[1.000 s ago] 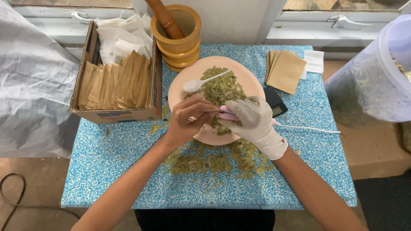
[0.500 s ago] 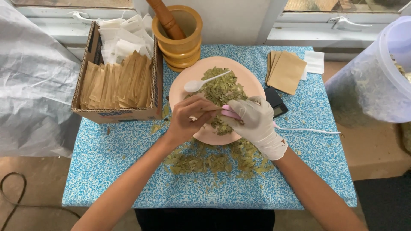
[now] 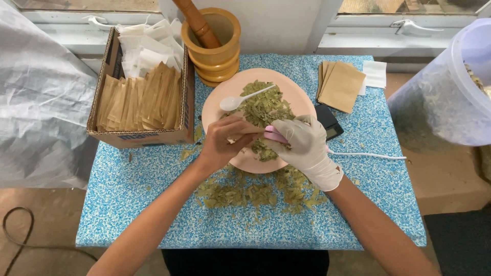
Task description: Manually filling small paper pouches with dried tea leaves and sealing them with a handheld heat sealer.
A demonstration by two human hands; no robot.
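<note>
There is a single view, from a camera worn on the person's head. It looks steeply down, almost from straight above, and faces forward across the bench (image 3: 128, 204) toward the window sill (image 3: 358, 43) at the top edge. It sits fairly near, so both forearms rise from the bottom edge. The bench nearly fills the width, with floor showing at either side.

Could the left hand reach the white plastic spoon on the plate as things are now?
Probably yes. The left hand is over the pink plate, with the white plastic spoon just beyond its fingers, nothing between; but it is pinching something at present.
</note>
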